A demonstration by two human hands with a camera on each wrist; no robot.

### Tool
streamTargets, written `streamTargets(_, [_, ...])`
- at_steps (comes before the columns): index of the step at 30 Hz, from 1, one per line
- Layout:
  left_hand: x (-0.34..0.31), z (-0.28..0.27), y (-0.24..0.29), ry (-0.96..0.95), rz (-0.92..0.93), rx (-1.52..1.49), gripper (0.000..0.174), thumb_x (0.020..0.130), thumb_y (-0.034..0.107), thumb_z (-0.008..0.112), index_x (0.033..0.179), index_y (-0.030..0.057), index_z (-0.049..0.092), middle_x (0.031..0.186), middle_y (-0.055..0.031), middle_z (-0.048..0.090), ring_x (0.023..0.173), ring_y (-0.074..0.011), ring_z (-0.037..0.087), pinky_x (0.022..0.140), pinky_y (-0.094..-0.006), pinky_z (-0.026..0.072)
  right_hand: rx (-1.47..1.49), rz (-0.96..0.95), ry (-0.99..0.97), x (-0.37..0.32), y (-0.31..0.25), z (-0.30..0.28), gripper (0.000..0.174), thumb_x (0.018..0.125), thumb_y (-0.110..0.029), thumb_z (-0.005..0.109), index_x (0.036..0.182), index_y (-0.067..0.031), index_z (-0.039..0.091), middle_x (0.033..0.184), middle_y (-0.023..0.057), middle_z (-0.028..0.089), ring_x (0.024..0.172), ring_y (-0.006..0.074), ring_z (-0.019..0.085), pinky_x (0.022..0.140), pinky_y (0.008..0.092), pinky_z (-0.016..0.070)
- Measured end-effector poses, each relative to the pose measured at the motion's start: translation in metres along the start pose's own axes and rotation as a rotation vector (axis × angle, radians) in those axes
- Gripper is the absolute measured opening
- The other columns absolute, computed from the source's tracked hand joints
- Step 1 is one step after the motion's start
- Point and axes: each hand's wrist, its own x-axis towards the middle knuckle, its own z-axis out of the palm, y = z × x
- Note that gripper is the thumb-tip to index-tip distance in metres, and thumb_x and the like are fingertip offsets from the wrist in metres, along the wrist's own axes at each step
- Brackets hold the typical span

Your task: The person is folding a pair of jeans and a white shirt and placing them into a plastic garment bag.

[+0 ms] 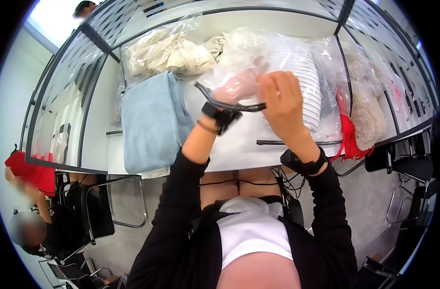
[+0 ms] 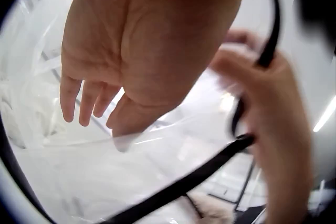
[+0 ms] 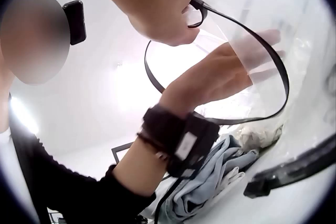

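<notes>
A clear plastic bag [image 3: 304, 50] with a black-edged opening [image 1: 229, 106] is held up over the table. The left hand [image 1: 239, 86] reaches inside it, seen through the plastic, its fingers extended and apart in the left wrist view. At the rim, the right hand [image 1: 282, 98] has its fingers curled round the black edge [image 3: 210, 7]. Folded light blue jeans [image 1: 152, 120] lie left of the hands. A white ribbed item in clear plastic [image 1: 304, 86] lies behind the right hand.
Cream fabric in clear bags [image 1: 176, 53] lies at the back left. On the right are a beige fluffy item [image 1: 367, 115] and a red fringe [image 1: 347, 137]. Black bars [image 1: 297, 142] edge the table compartments. Another person with red cloth [image 1: 34, 172] is at far left.
</notes>
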Motion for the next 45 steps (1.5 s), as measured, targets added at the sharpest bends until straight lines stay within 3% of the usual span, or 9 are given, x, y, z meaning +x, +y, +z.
streamTargets(3, [-0.012, -0.024, 0.037, -0.257, -0.23, -0.066, 0.035, 0.08, 0.011, 0.055, 0.114, 0.0024, 0.048, 0.104, -0.016, 0.055, 0.092, -0.0338, 0.054, 0.08, -0.0345, 0.044, -0.048, 0.106, -0.003, 0.008, 0.005, 0.002, 0.026, 0.064, 0.002, 0.055, 0.09, -0.0042, 0.053, 0.075, 0.007, 0.044, 0.069, 0.0223, 0.046, 0.062, 0.0316, 0.0381])
streamTargets(7, [-0.045, -0.107, 0.109, -0.215, -0.47, -0.289, 0.038, 0.078, 0.003, 0.057, 0.115, 0.0037, 0.05, 0.112, -0.0136, 0.054, 0.097, -0.0293, 0.055, 0.084, -0.0328, 0.0436, -0.059, 0.222, -0.058, 0.014, -0.004, 0.007, 0.026, 0.066, 0.006, 0.057, 0.09, -0.005, 0.053, 0.076, 0.0071, 0.047, 0.071, 0.023, 0.047, 0.063, 0.0334, 0.0403])
streamTargets(16, [-0.222, -0.169, 0.148, 0.47, -1.468, -0.192, 0.021, 0.088, 0.014, 0.052, 0.101, -0.0025, 0.055, 0.084, -0.0092, 0.061, 0.073, -0.0119, 0.058, 0.068, -0.0255, 0.0483, 0.167, 0.479, -0.179, 0.008, -0.037, 0.016, 0.028, 0.066, 0.002, 0.064, 0.091, -0.0029, 0.053, 0.081, 0.0105, 0.053, 0.076, 0.0268, 0.053, 0.065, 0.0356, 0.0438])
streamTargets(23, [-0.229, -0.151, 0.163, 0.781, -1.361, -0.602, 0.038, 0.09, 0.017, 0.048, 0.116, -0.01, 0.042, 0.104, -0.0168, 0.055, 0.095, -0.02, 0.056, 0.087, -0.0291, 0.0439, 0.125, 0.517, -0.444, -0.015, -0.061, 0.017, 0.057, 0.066, -0.019, 0.071, 0.114, -0.0019, 0.046, 0.106, 0.0168, 0.05, 0.098, 0.0311, 0.049, 0.085, 0.0432, 0.0393])
streamTargets(24, [-0.222, -0.149, 0.164, 0.802, -1.34, -0.641, 0.043, 0.09, 0.015, 0.048, 0.119, -0.0142, 0.036, 0.111, -0.021, 0.051, 0.104, -0.0246, 0.052, 0.095, -0.0329, 0.0393, 0.104, 0.45, -0.581, -0.018, -0.065, 0.014, 0.077, 0.066, -0.03, 0.072, 0.127, -0.0023, 0.034, 0.117, 0.0187, 0.042, 0.109, 0.0334, 0.043, 0.094, 0.0518, 0.0306])
streamTargets(27, [-0.228, -0.137, 0.154, 0.99, -1.262, -0.753, 0.041, 0.09, 0.015, 0.048, 0.116, -0.0143, 0.037, 0.111, -0.0209, 0.05, 0.106, -0.0259, 0.05, 0.098, -0.0339, 0.0372, 0.238, 0.428, -0.62, -0.015, -0.08, 0.005, 0.083, 0.065, -0.032, 0.073, 0.13, -0.0044, 0.03, 0.122, 0.0187, 0.039, 0.112, 0.034, 0.041, 0.097, 0.0566, 0.025])
streamTargets(35, [-0.224, -0.134, 0.149, 1.125, -1.244, -0.851, 0.037, 0.088, 0.015, 0.052, 0.112, -0.0097, 0.041, 0.112, -0.0146, 0.048, 0.109, -0.0232, 0.046, 0.099, -0.0352, 0.0351, 0.28, 0.444, -0.517, -0.024, -0.086, 0.009, 0.07, 0.065, -0.015, 0.069, 0.126, -0.0082, 0.036, 0.123, 0.0165, 0.038, 0.111, 0.0342, 0.041, 0.096, 0.0524, 0.0273])
streamTargets(41, [-0.219, -0.131, 0.134, 1.377, -1.194, -1.009, 0.041, 0.086, 0.022, 0.054, 0.114, -0.0048, 0.04, 0.113, -0.0105, 0.045, 0.11, -0.0215, 0.042, 0.096, -0.0366, 0.0355, 0.336, 0.514, -0.408, -0.019, -0.078, -0.003, 0.05, 0.069, -0.002, 0.062, 0.116, -0.0038, 0.046, 0.113, 0.0156, 0.048, 0.104, 0.0326, 0.048, 0.089, 0.0349, 0.0379])
streamTargets(45, [-0.2, -0.12, 0.125, 1.265, -1.197, -0.948, 0.068, 0.082, 0.037, 0.057, 0.13, 0.001, 0.025, 0.13, -0.0144, 0.03, 0.118, -0.0272, 0.032, 0.097, -0.0448, 0.0316, 0.347, 0.561, -0.417, -0.02, -0.07, -0.006, 0.05, 0.068, -0.002, 0.062, 0.115, -0.0062, 0.048, 0.112, 0.0145, 0.048, 0.104, 0.0323, 0.048, 0.089, 0.0361, 0.0383])
